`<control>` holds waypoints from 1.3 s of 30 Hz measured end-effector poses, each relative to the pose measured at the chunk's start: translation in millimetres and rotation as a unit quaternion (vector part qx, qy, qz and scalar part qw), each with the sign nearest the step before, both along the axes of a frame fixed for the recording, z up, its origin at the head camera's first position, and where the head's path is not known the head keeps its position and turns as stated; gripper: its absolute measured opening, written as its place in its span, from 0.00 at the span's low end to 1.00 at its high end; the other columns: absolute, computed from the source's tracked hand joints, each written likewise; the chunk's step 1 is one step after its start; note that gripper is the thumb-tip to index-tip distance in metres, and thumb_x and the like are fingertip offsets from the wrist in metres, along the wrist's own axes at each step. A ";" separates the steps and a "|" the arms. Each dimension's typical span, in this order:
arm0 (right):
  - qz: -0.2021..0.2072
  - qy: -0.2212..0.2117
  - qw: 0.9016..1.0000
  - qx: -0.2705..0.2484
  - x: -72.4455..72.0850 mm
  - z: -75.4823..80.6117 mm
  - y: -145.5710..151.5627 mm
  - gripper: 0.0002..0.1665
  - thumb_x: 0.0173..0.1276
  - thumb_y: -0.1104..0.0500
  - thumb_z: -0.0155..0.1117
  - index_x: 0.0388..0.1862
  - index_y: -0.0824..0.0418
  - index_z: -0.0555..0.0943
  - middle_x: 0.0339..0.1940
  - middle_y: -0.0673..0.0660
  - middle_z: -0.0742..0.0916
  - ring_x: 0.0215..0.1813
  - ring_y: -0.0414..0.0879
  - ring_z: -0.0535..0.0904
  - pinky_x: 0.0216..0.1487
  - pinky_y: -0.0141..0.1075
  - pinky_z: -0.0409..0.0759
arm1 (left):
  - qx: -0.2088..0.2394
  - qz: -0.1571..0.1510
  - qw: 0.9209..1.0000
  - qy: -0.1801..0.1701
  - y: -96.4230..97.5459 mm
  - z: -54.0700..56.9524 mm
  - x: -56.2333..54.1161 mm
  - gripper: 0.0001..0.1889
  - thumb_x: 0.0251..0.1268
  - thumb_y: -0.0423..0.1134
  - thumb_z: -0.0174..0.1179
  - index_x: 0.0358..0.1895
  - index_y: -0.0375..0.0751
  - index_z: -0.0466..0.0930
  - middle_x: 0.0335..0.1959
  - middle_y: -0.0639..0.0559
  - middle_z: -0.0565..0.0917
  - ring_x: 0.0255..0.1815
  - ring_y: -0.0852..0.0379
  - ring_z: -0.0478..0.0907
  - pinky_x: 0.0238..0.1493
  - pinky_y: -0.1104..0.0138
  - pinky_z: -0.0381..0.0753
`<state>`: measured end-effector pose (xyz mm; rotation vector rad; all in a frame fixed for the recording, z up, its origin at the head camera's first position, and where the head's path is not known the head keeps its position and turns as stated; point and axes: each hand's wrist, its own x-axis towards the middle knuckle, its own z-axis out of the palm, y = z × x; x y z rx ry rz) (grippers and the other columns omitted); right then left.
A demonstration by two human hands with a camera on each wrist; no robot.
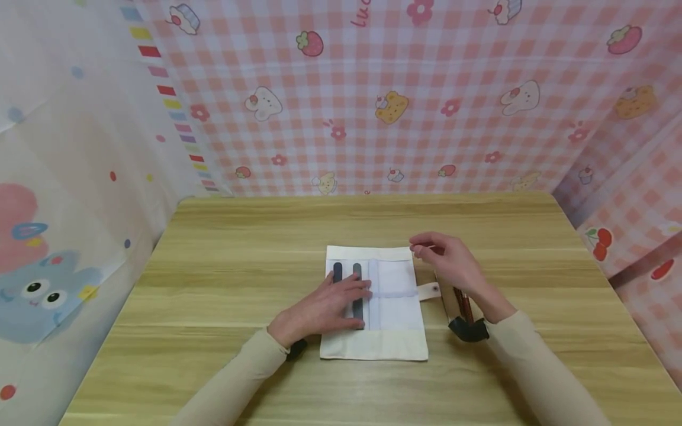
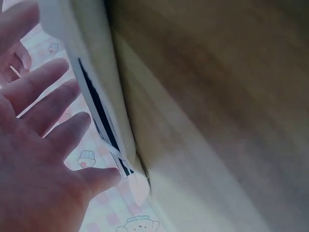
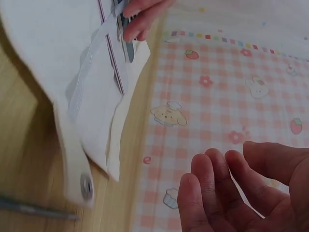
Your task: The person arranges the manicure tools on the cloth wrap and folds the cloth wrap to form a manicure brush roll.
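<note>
Two dark strips [image 1: 357, 309] lie partly hidden by the left fingers [image 1: 358, 284]

Left fingers [image 2: 67, 134] spread, right fingers [image 3: 203, 180] loosely curved

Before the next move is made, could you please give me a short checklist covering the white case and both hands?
1. White case lies open on the table: ok.
2. Two dark strips sit in the case's left half: ok.
3. Left hand is clear of the strips: not ok, it lies across them.
4. Right hand is free: ok, it holds nothing near the case's far right corner.
5. Strap is fastened: not ok, it sticks out loose to the right.
6. Thin dark item near the strap is identified: cannot tell.
</note>
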<state>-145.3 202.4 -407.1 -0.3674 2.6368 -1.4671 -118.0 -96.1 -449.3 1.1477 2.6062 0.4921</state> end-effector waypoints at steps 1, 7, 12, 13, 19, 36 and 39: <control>0.000 0.003 1.000 -0.004 1.5 0.8 4.0 0.19 0.82 0.56 0.58 0.63 0.65 0.81 0.56 0.63 0.87 0.55 0.60 0.85 0.55 0.49 0.84 | 0.000 -0.003 1.000 0.003 0.0 -0.7 0.1 0.33 0.68 0.54 0.70 0.72 0.46 0.76 0.79 0.53 0.68 0.83 0.49 0.55 0.76 0.34 0.49; -0.013 0.010 1.000 0.002 11.6 3.9 27.6 0.20 0.82 0.55 0.57 0.63 0.67 0.81 0.56 0.66 0.87 0.55 0.62 0.84 0.51 0.33 0.83 | -0.004 -0.016 1.000 0.009 0.9 -2.8 -0.3 0.33 0.68 0.54 0.70 0.72 0.47 0.76 0.79 0.53 0.67 0.83 0.50 0.54 0.78 0.35 0.47; -0.035 0.002 0.999 0.017 19.9 3.4 47.1 0.22 0.82 0.52 0.57 0.64 0.66 0.80 0.56 0.66 0.87 0.54 0.61 0.84 0.49 0.36 0.84 | -0.008 -0.025 1.000 0.002 1.7 -2.2 0.3 0.33 0.68 0.55 0.69 0.73 0.47 0.75 0.80 0.54 0.65 0.84 0.50 0.52 0.79 0.39 0.44; -0.037 0.003 0.999 0.018 21.3 2.8 51.0 0.23 0.82 0.52 0.57 0.64 0.66 0.80 0.56 0.67 0.87 0.54 0.60 0.84 0.49 0.36 0.84 | -0.009 -0.026 1.000 0.002 1.8 -2.2 0.4 0.33 0.68 0.55 0.69 0.73 0.47 0.75 0.81 0.54 0.65 0.84 0.50 0.52 0.80 0.40 0.44; -0.042 0.007 0.999 0.024 29.2 -2.4 73.7 0.24 0.83 0.53 0.57 0.66 0.69 0.79 0.58 0.68 0.86 0.54 0.54 0.85 0.47 0.28 0.81 | -0.012 -0.034 0.999 -0.004 1.2 -2.0 0.7 0.35 0.68 0.56 0.69 0.74 0.48 0.74 0.81 0.54 0.63 0.84 0.50 0.50 0.80 0.41 0.43; -0.032 -0.041 0.996 0.075 37.8 -30.7 96.8 0.26 0.81 0.52 0.60 0.65 0.72 0.77 0.54 0.68 0.87 0.54 0.60 0.84 0.46 0.37 0.83 | -0.018 -0.048 0.999 -0.013 0.0 -2.5 1.5 0.36 0.67 0.57 0.69 0.74 0.47 0.74 0.82 0.52 0.62 0.84 0.47 0.50 0.79 0.37 0.40; -0.033 -0.054 0.996 0.063 38.4 -34.8 94.6 0.27 0.80 0.54 0.62 0.65 0.74 0.76 0.53 0.69 0.87 0.53 0.59 0.85 0.46 0.36 0.84 | -0.020 -0.048 0.999 -0.015 0.7 -2.5 1.6 0.35 0.67 0.57 0.69 0.74 0.47 0.74 0.82 0.52 0.62 0.84 0.47 0.50 0.79 0.37 0.40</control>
